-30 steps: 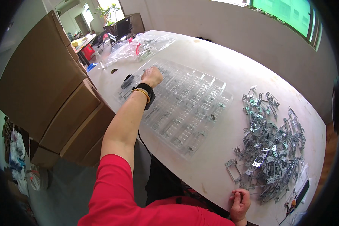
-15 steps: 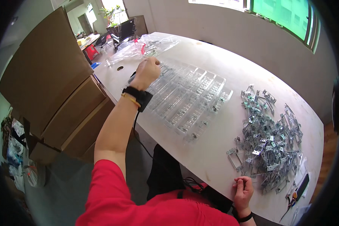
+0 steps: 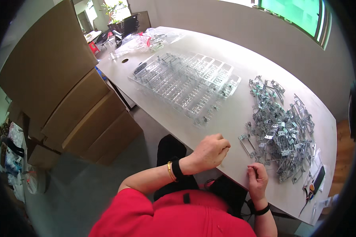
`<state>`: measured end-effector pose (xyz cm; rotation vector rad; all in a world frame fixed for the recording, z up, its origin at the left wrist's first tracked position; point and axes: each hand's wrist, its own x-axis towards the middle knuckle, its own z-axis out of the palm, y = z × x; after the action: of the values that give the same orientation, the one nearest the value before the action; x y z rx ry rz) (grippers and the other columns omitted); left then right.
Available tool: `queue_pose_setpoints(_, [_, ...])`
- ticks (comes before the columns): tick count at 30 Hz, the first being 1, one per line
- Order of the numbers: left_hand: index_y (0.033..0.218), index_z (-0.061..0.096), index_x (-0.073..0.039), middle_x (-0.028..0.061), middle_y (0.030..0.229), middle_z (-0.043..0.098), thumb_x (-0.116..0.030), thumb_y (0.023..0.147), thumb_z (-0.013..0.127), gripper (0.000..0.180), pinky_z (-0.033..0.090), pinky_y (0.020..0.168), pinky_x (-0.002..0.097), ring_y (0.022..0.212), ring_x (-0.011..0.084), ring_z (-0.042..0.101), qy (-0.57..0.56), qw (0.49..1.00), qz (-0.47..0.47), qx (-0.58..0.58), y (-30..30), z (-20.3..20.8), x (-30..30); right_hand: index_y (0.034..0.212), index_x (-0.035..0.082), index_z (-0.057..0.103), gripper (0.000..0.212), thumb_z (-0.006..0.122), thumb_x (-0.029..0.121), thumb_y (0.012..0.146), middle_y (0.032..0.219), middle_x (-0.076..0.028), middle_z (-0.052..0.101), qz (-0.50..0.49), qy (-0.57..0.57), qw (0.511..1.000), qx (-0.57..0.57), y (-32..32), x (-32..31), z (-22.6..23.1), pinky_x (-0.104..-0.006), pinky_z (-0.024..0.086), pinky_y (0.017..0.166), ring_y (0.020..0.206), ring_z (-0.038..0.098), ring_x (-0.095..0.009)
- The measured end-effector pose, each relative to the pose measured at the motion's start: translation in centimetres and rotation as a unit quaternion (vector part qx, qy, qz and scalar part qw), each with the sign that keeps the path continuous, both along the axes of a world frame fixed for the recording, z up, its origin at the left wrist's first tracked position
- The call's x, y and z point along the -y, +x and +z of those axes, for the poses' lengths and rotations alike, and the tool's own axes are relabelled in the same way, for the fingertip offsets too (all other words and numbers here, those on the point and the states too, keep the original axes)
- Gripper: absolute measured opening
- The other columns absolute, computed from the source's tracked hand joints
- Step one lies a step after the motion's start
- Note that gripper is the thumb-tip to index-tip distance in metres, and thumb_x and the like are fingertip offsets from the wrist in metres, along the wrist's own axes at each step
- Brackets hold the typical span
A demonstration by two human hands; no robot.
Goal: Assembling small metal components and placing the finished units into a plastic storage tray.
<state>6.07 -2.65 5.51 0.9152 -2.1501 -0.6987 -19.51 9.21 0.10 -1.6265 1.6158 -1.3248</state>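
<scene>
My left hand (image 3: pixel 210 152) hovers over the near table edge with its fingers curled together. Whatever it may hold is hidden. To its right my right hand (image 3: pixel 258 181) rests by the table edge, fingers bent in toward the thumb. Anything in that grip is too small to make out. Beyond both hands lies a clear plastic compartment tray (image 3: pixel 174 103), with small metal pieces in several of its slots. Just past my right hand spreads a tangled heap of metal brackets (image 3: pixel 283 136). One rectangular metal frame (image 3: pixel 247 145) sits at the heap's near left side.
Pliers (image 3: pixel 310 191) and a black-handled tool lie at the table's right end beside clear plastic bags. Crumpled plastic bags (image 3: pixel 140 43) with a red tie cover the far left corner. Tall cardboard boxes (image 3: pixel 47 63) stand left of the table. A wall with a window closes off the far side.
My left hand has come back from the tray's far left end to the near edge, close to my right hand. My right hand stays at the edge, fingers still curled.
</scene>
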Motion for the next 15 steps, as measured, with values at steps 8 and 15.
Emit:
queue_pose_setpoints(8, [0.101, 0.074, -0.001, 0.019, 0.096, 0.069, -0.007, 0.093, 0.07, 0.012, 0.055, 0.082, 0.0463, 0.09, 0.0391, 0.068, -0.021, 0.999, 0.03, 0.014, -1.8, -2.6, -1.6, 0.107, 0.003, 0.072, 0.01, 0.072, 0.001, 0.098, 0.098, -0.01, 0.068, -0.037, -0.05, 0.997, -0.035, -0.1, -1.1, 1.2, -0.0299, 0.052, 0.077, 0.085, 0.065, -0.02])
queue_pose_setpoints(15, [0.119, 0.068, 0.001, 0.0216, 0.12, 0.066, -0.006, 0.092, 0.07, 0.029, 0.052, 0.096, 0.0468, 0.111, 0.0405, 0.064, -0.06, 0.998, 0.009, 0.021, -6.2, -2.7, -2.7, 0.108, 0.005, 0.075, 0.013, 0.075, 0.001, 0.095, 0.101, -0.013, 0.07, -0.036, -0.035, 0.996, -0.079, -1.1, -2.1, 0.8, -0.0328, 0.054, 0.078, 0.087, 0.069, -0.026])
